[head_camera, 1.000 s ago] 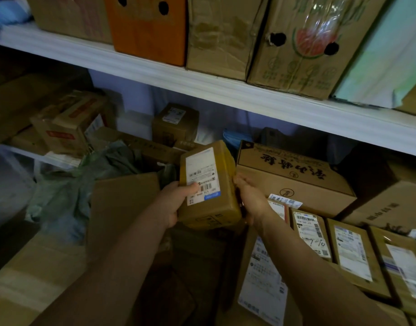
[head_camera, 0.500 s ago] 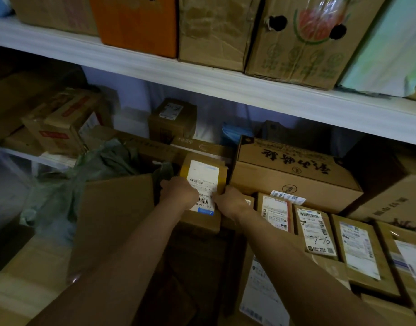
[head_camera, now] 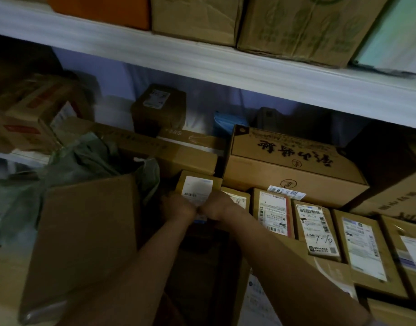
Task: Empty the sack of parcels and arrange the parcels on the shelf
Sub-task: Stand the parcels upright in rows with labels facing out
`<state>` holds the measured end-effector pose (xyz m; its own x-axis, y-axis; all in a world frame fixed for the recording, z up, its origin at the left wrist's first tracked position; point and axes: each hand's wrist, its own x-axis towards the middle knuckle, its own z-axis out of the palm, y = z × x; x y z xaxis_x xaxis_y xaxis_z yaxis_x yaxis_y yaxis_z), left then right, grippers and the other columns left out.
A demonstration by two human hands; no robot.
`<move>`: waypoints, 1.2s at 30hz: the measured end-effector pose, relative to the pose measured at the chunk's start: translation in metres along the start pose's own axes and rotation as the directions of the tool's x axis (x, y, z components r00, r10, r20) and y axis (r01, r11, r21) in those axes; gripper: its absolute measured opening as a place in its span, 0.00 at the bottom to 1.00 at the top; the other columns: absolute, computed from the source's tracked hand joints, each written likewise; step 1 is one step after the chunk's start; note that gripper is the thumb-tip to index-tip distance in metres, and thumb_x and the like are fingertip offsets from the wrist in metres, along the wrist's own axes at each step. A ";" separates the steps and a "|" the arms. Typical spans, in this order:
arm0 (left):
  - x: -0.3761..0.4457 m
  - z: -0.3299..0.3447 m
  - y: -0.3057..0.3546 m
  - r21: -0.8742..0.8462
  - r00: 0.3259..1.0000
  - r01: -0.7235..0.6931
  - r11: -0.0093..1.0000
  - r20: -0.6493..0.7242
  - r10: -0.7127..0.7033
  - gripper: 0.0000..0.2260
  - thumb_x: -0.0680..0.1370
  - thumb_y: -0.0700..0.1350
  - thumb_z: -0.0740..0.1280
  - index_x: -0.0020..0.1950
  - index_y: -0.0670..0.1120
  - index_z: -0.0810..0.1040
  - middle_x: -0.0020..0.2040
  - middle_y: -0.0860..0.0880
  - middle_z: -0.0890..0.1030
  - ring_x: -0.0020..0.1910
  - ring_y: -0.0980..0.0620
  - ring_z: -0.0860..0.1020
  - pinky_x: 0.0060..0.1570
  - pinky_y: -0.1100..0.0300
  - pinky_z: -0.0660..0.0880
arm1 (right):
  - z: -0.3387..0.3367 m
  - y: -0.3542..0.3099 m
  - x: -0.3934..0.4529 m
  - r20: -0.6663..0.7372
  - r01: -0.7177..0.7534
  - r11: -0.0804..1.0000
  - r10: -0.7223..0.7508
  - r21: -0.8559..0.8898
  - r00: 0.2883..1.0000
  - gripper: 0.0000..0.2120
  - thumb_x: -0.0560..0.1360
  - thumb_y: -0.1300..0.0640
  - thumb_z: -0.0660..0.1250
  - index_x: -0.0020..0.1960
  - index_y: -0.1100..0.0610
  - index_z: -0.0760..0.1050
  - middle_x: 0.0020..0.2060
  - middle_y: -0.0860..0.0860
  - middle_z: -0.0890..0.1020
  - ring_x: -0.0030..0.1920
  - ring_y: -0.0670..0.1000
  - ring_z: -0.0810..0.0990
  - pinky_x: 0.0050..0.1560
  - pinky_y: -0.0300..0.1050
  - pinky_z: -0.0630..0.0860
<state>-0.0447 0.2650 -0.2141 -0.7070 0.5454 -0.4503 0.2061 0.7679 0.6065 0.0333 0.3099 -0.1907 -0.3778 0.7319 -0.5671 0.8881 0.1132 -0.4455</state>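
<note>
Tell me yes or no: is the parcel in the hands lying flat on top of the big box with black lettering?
No. The small labelled parcel sits beside and below the lettered box, pressed down by the left hand and right hand.

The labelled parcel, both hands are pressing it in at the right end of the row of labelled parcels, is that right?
Not quite. In the head view both hands, left and right, press the parcel in at the left end of the row, not the right.
</note>
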 end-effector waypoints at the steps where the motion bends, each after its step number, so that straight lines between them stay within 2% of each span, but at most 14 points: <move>1: 0.002 0.002 -0.001 -0.036 1.000 -0.012 0.999 0.000 0.012 0.22 0.74 0.40 0.69 0.67 0.40 0.70 0.69 0.40 0.68 0.67 0.38 0.70 0.63 0.44 0.72 | 0.000 0.001 0.002 -0.004 0.001 1.000 -0.001 -0.030 1.000 0.22 0.77 0.52 0.64 0.69 0.58 0.70 0.66 0.57 0.75 0.64 0.56 0.74 0.64 0.47 0.72; 6: 0.004 0.009 -0.009 -0.099 0.999 -0.040 0.994 0.023 0.043 0.21 0.76 0.37 0.67 0.68 0.40 0.68 0.70 0.40 0.65 0.68 0.38 0.68 0.63 0.42 0.72 | -0.003 0.004 0.006 0.032 0.001 0.987 0.004 -0.160 0.999 0.21 0.78 0.57 0.61 0.70 0.59 0.68 0.66 0.59 0.74 0.66 0.58 0.72 0.67 0.50 0.70; 9: 0.004 0.009 -0.010 -0.063 0.998 -0.061 0.996 0.024 0.063 0.21 0.76 0.37 0.67 0.68 0.40 0.68 0.69 0.40 0.67 0.68 0.38 0.69 0.64 0.43 0.72 | -0.007 0.002 0.002 0.049 0.026 0.984 -0.017 -0.179 0.999 0.21 0.78 0.58 0.60 0.70 0.60 0.67 0.66 0.58 0.73 0.66 0.57 0.72 0.68 0.50 0.68; 11: -0.001 0.005 -0.008 -0.026 0.997 -0.073 0.997 0.025 0.073 0.21 0.76 0.37 0.66 0.69 0.41 0.67 0.69 0.40 0.67 0.68 0.39 0.67 0.65 0.45 0.70 | -0.013 0.002 -0.004 0.052 0.049 0.983 -0.040 -0.177 0.998 0.19 0.79 0.58 0.60 0.69 0.59 0.68 0.66 0.58 0.74 0.64 0.56 0.74 0.60 0.46 0.74; 12: -0.005 0.003 -0.007 -0.003 0.997 -0.078 0.997 0.023 0.078 0.22 0.76 0.37 0.66 0.69 0.42 0.67 0.69 0.40 0.66 0.69 0.39 0.66 0.66 0.45 0.69 | -0.017 0.003 -0.007 0.038 0.068 0.987 -0.064 -0.147 0.997 0.17 0.79 0.59 0.59 0.67 0.59 0.70 0.65 0.58 0.74 0.61 0.55 0.76 0.52 0.42 0.76; 14: -0.014 -0.003 -0.005 0.037 0.995 -0.103 0.994 0.001 0.104 0.24 0.74 0.39 0.68 0.69 0.42 0.66 0.69 0.41 0.66 0.69 0.40 0.65 0.66 0.46 0.69 | -0.027 0.004 -0.019 -0.020 0.080 0.997 -0.081 -0.018 0.997 0.09 0.79 0.61 0.59 0.56 0.60 0.75 0.61 0.58 0.77 0.53 0.53 0.77 0.39 0.36 0.71; 17: -0.028 -0.011 -0.001 0.011 0.986 -0.165 0.986 -0.025 0.165 0.26 0.73 0.43 0.71 0.69 0.43 0.67 0.68 0.41 0.68 0.67 0.41 0.68 0.63 0.45 0.72 | -0.044 0.006 -0.042 -0.137 0.100 0.976 -0.074 0.193 0.988 0.13 0.78 0.59 0.61 0.58 0.64 0.77 0.47 0.56 0.79 0.45 0.53 0.76 0.44 0.44 0.73; 19: -0.042 -0.018 0.002 -0.076 0.980 -0.195 0.978 0.018 0.197 0.24 0.75 0.46 0.69 0.68 0.44 0.69 0.67 0.42 0.70 0.66 0.42 0.71 0.60 0.47 0.74 | -0.054 0.012 -0.059 -0.206 0.127 0.939 -0.062 0.321 0.977 0.13 0.78 0.57 0.63 0.59 0.63 0.77 0.44 0.54 0.77 0.42 0.50 0.75 0.47 0.46 0.72; 23: -0.084 -0.035 -0.001 -0.312 0.954 -0.171 0.935 0.183 0.236 0.15 0.79 0.48 0.64 0.65 0.46 0.73 0.62 0.46 0.76 0.58 0.49 0.75 0.57 0.52 0.74 | -0.067 0.036 -0.091 -0.357 0.188 0.870 -0.014 0.456 0.934 0.11 0.77 0.56 0.65 0.58 0.58 0.78 0.54 0.52 0.80 0.51 0.50 0.76 0.53 0.46 0.73; 26: -0.115 -0.040 -0.011 -0.304 0.906 -0.139 0.942 0.345 0.245 0.15 0.80 0.53 0.60 0.62 0.48 0.74 0.62 0.47 0.76 0.59 0.49 0.75 0.62 0.50 0.71 | -0.067 0.062 -0.108 -0.470 0.159 0.870 0.092 0.467 0.878 0.15 0.76 0.53 0.66 0.61 0.57 0.76 0.58 0.55 0.80 0.54 0.53 0.77 0.57 0.49 0.75; 29: -0.139 -0.043 -0.022 -0.328 0.855 -0.114 0.938 0.448 0.261 0.13 0.80 0.56 0.57 0.58 0.51 0.74 0.61 0.48 0.77 0.58 0.51 0.76 0.61 0.52 0.71 | -0.063 0.095 -0.130 -0.565 0.059 0.907 0.208 0.418 0.798 0.24 0.76 0.46 0.64 0.66 0.60 0.71 0.60 0.58 0.78 0.58 0.58 0.77 0.58 0.53 0.76; 31: -0.151 -0.042 -0.027 -0.343 0.843 -0.087 0.935 0.475 0.253 0.17 0.80 0.57 0.57 0.63 0.49 0.73 0.64 0.48 0.76 0.61 0.49 0.75 0.62 0.52 0.69 | -0.058 0.114 -0.146 -0.533 -0.010 0.903 0.263 0.430 0.804 0.26 0.77 0.42 0.61 0.64 0.61 0.72 0.59 0.59 0.78 0.56 0.59 0.78 0.53 0.56 0.78; 33: -0.162 -0.039 -0.031 -0.321 0.831 -0.066 0.945 0.506 0.230 0.20 0.80 0.58 0.56 0.65 0.48 0.73 0.65 0.48 0.75 0.65 0.47 0.73 0.62 0.53 0.68 | -0.047 0.126 -0.160 -0.363 -0.109 0.881 0.298 0.460 0.883 0.29 0.77 0.38 0.56 0.64 0.61 0.72 0.59 0.60 0.77 0.55 0.60 0.78 0.42 0.50 0.78; 36: -0.180 -0.035 -0.033 -0.283 0.803 -0.064 0.957 0.555 0.218 0.16 0.79 0.61 0.56 0.53 0.54 0.77 0.63 0.49 0.77 0.66 0.46 0.71 0.68 0.48 0.65 | -0.030 0.131 -0.179 -0.114 -0.211 0.825 0.314 0.524 0.943 0.31 0.78 0.35 0.51 0.65 0.59 0.70 0.60 0.59 0.76 0.53 0.58 0.76 0.43 0.49 0.76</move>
<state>0.0520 0.1301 -0.1301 -0.1473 0.7918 -0.5927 0.0509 0.6045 0.7950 0.2250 0.2136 -0.1269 -0.0474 0.8022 -0.5952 0.6756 -0.4132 -0.6106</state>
